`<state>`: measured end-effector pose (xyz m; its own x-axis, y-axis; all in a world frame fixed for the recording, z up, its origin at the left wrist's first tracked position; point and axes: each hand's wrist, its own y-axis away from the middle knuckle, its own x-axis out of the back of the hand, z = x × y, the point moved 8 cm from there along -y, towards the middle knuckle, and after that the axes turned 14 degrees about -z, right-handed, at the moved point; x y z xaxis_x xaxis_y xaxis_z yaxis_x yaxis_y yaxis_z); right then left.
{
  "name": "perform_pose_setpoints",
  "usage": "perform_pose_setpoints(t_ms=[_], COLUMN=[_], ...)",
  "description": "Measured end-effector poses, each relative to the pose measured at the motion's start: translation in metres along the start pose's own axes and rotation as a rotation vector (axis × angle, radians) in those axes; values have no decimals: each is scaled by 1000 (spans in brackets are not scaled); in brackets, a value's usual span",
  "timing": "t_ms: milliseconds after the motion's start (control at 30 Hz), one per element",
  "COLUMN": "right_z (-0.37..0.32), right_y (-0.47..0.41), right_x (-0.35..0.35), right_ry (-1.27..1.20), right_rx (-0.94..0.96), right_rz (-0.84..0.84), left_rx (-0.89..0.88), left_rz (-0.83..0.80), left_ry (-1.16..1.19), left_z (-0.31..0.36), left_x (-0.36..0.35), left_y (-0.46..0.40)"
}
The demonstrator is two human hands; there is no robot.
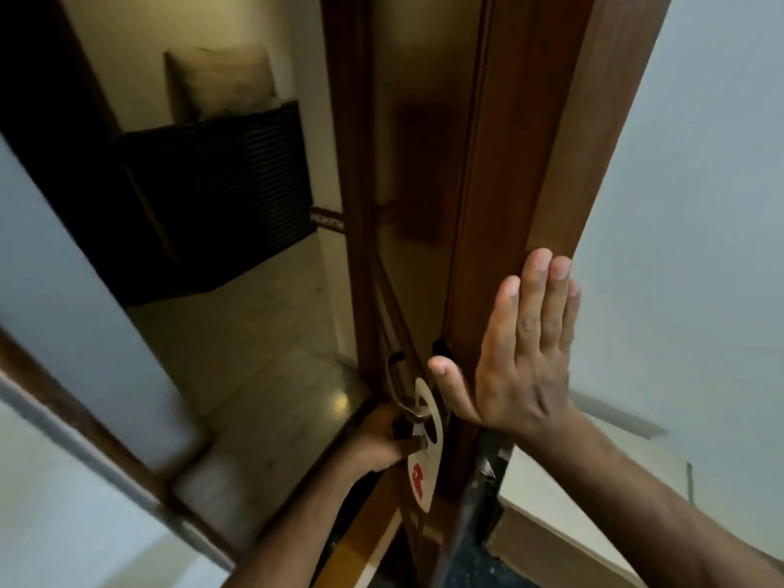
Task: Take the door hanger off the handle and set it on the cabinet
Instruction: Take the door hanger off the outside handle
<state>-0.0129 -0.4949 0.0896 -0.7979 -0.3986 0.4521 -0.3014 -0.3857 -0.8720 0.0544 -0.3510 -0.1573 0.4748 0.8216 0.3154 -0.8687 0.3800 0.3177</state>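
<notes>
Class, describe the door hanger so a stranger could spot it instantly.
Find the brown wooden door standing edge-on. Low on it is a metal handle, with the left hand beside it. The door hanger is the pale flat card looped over it, marked in red.

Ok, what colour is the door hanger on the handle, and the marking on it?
The door hanger is cream or off-white with a red marking near its lower end, seen in the head view.

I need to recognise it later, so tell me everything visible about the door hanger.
The door hanger is a flat, pale cream card, cardboard by the look of it, rounded at the top with a cut-out opening. It still hangs on the metal door handle, which passes through that opening. A red mark sits on its lower part; its shape is too blurred to read. The left hand grips it at mid-height beside the wooden door.
</notes>
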Motion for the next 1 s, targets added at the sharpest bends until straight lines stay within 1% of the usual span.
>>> perform_pose_setpoints(t_ms=[100, 200, 333, 500, 633, 700, 767, 833, 900, 1000], right_z=[32, 62, 99, 138, 161, 170, 177, 181, 183, 185], right_y=[8, 13, 20, 27, 30, 31, 32, 31, 32, 30], right_x=[2, 1, -1, -1, -2, -1, -1, 0, 2, 7], right_ry=[13, 33, 45, 58, 31, 7, -12, -17, -45, -108], right_rx=[-17, -37, -112, -131, -148, -152, -150, -155, -162, -168], right_rz=[4, -30, -74, -97, -98, -98, -97, -93, -77, -54], left_rx=[-41, -27, 31, 68, 55, 53, 79, 146, 220, 280], left_rz=[-6, -16, -55, -115, -116, -127, -127, -124, -104, 27], left_ry=[67, 137, 64, 155, 184, 247, 363, 475, 523, 576], left_z=[16, 29, 37, 37, 41, 46, 47, 48, 51, 61], left_x=[-17, -34, -54, -69, -73, -72, -69, -64, -55, -23], left_y=[-22, -42, -62, -79, -88, -92, -97, -105, -113, -122])
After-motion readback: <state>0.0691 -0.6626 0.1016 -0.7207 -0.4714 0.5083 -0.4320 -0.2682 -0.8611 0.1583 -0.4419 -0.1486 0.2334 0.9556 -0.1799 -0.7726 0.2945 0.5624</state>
